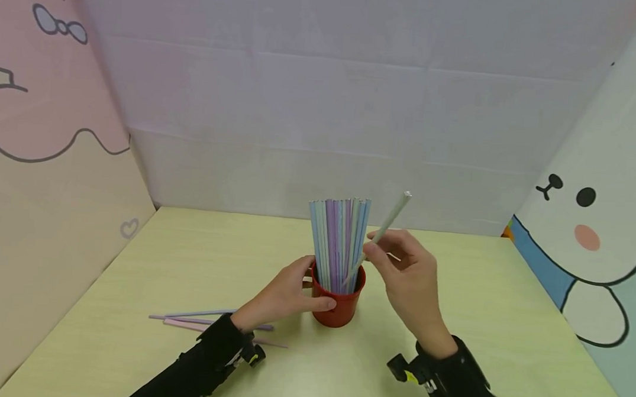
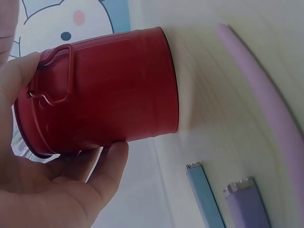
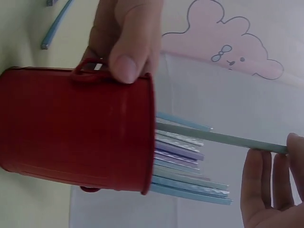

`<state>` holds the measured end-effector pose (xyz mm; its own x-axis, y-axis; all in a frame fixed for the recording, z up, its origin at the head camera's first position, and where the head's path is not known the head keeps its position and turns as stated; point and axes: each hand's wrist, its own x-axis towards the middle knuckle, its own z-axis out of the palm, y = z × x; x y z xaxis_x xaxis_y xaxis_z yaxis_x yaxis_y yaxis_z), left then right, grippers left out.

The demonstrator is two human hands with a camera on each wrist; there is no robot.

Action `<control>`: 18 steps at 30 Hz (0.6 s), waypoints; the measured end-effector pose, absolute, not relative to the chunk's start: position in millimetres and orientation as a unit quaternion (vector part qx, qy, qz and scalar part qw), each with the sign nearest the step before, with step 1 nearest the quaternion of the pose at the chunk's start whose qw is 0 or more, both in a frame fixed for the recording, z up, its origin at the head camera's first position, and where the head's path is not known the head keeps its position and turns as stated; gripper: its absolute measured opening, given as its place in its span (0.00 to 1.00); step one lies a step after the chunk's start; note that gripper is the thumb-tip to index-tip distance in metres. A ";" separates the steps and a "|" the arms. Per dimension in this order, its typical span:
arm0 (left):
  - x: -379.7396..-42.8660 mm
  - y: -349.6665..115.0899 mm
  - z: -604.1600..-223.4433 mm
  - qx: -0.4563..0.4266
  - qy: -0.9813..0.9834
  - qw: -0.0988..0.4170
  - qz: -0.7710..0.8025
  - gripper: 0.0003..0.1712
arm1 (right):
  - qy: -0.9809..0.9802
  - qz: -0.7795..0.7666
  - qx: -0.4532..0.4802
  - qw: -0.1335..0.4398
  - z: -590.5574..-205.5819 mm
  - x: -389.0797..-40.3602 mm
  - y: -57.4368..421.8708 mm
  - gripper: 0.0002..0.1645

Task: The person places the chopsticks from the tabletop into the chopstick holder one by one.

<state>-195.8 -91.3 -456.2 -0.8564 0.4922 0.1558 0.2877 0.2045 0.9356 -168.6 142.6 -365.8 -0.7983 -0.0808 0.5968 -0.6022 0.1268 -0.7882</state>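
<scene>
A small red metal bucket (image 1: 337,310) with a wire handle (image 2: 61,76) stands upright on the table, packed with blue, green and purple straws (image 1: 333,235). My left hand (image 1: 287,289) grips the bucket from the left; its thumb (image 3: 127,66) lies at the rim over the handle. Between the thumb and fingertips of my right hand (image 1: 407,279), a pale green straw (image 1: 395,211) is pinched, leaning to the right. Its lower end goes down inside the bucket rim, as the right wrist view shows, and that end is hidden by the wall.
Several loose straws, among them a pink straw (image 1: 179,324) and a blue straw (image 1: 201,312), lie on the pale wooden table (image 1: 198,246) under and beside my left forearm. A white sheet (image 1: 333,104) rises behind the table, with cartoon-printed panels on both sides.
</scene>
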 end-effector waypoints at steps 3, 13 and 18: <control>-194.9 -91.5 -456.7 0.253 0.764 0.093 0.586 0.47 | -0.758 0.589 0.214 0.181 -377.9 -175.4 139.2 0.10; -196.1 -90.2 -457.4 0.259 0.764 0.092 0.584 0.46 | -0.832 0.496 0.194 0.156 -402.0 -183.8 133.1 0.14; -196.0 -91.0 -457.1 0.261 0.767 0.091 0.579 0.46 | -0.850 0.445 0.207 0.192 -406.1 -187.7 131.3 0.19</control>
